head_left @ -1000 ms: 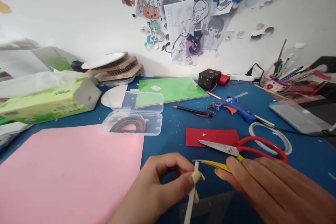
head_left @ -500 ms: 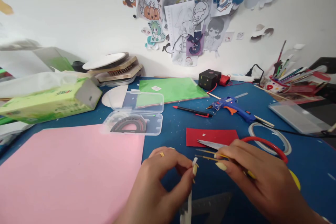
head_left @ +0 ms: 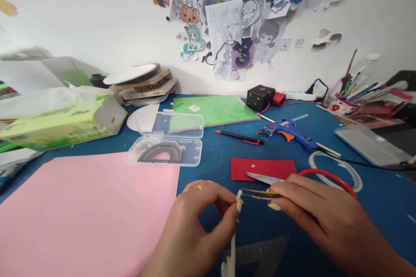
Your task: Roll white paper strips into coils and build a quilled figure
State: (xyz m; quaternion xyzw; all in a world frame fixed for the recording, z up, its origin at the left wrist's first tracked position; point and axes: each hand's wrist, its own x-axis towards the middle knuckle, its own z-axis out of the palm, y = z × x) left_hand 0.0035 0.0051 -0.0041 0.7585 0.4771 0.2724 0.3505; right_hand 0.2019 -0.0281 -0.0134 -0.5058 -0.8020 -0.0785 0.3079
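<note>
My left hand [head_left: 198, 225] pinches the top of a thin white paper strip [head_left: 232, 246] that hangs down toward the bottom edge. My right hand [head_left: 321, 220] holds yellow tweezers [head_left: 258, 194] with the tips pointing left, almost touching the strip's top end. Both hands hover low over the blue mat [head_left: 221, 160]. Just behind my right hand lie red-handled scissors [head_left: 312, 176] on a red paper rectangle [head_left: 263, 168].
A large pink sheet [head_left: 84, 212] covers the near left. A clear plastic case [head_left: 167, 143], green paper [head_left: 211, 110], tissue pack [head_left: 61, 125], red pen [head_left: 238, 137], blue glue gun [head_left: 286, 132], tape ring [head_left: 338, 164], black cube [head_left: 259, 96] and a set square [head_left: 260, 255] lie around.
My right hand has taken up the yellow tweezers and brought their tips to the strip. My left hand rose slightly with the strip pinched.
</note>
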